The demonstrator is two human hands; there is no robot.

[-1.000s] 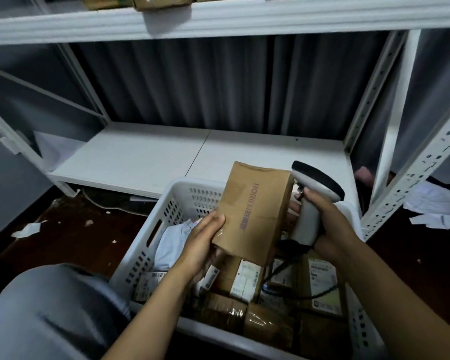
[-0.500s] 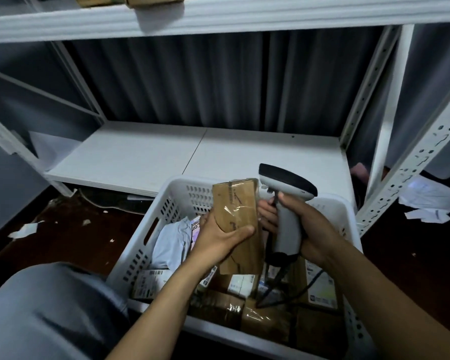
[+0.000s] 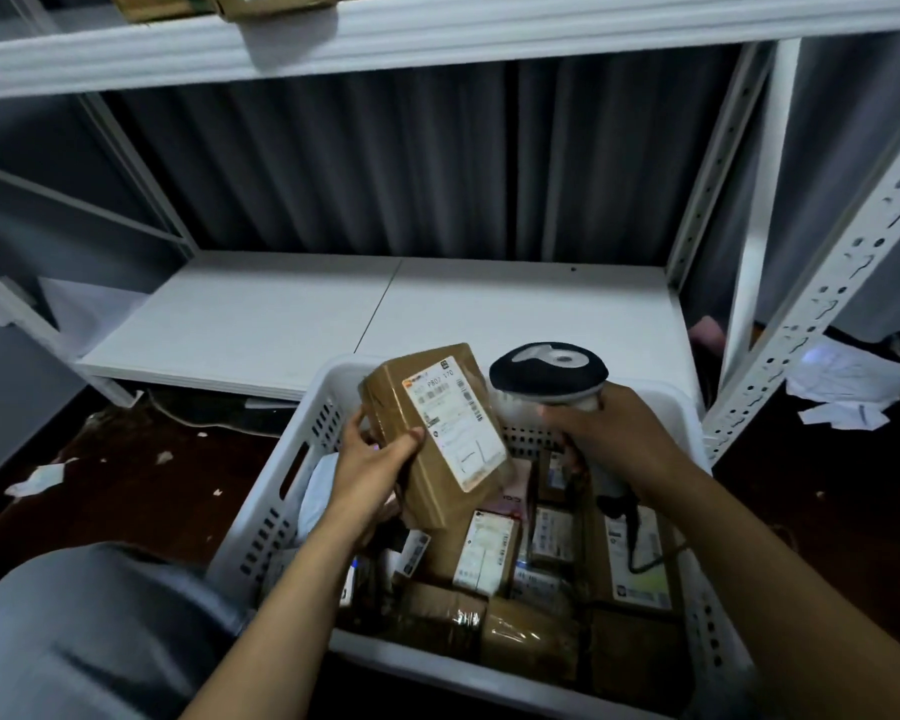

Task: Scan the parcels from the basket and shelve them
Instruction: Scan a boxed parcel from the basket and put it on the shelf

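parcel: brown taped cardboard parcel, white shipping label facing up, tilted, held over the basket's far-left part.
left-hand grip: fingers curled round the parcel's left edge, thumb on its top face beside the label.
right-hand grip: closed round the handle of a black-and-grey handheld barcode scanner; scanner head just right of the parcel, apart from it.
basket: white perforated plastic basket under both hands, packed with more brown labelled parcels.
shelf: white metal shelf board just behind the basket.
upper shelf: brown boxes at its top-left edge.
floor: dark, white paper scraps at right.
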